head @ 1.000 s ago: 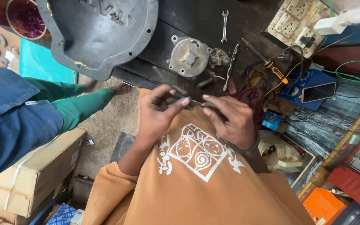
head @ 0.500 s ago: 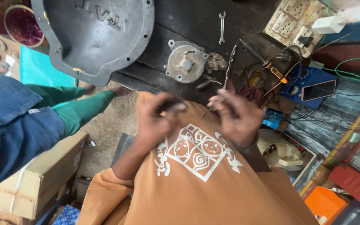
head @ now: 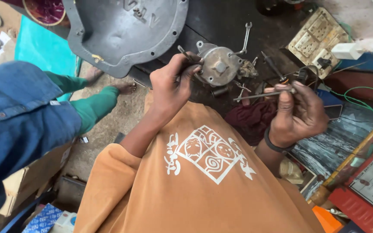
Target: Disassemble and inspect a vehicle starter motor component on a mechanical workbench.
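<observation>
Your left hand [head: 171, 84] is curled shut around a short dark metal tool [head: 185, 54], its tip poking out above your knuckles, close to the round grey metal housing with bolt lugs [head: 218, 65] that lies on the dark workbench [head: 221, 21] just beyond it. Your right hand [head: 298, 114] pinches a long thin metal rod [head: 260, 94] between thumb and fingertips, holding it roughly level and pointing left, well apart from the housing. Judging by this, both pieces are in hand but nothing is yet joined: the rod is not in the housing and the tool is not on any fastener that I can see. A loose open-ended silver spanner [head: 246, 36] lies just beyond the housing, with small dark parts scattered to its right. Farther left a large grey cast metal cover [head: 126, 32] rests at the bench edge. At far right sits a cream switch-and-socket board [head: 316, 41]. On your left stands another person in a blue denim sleeve [head: 18, 116].
</observation>
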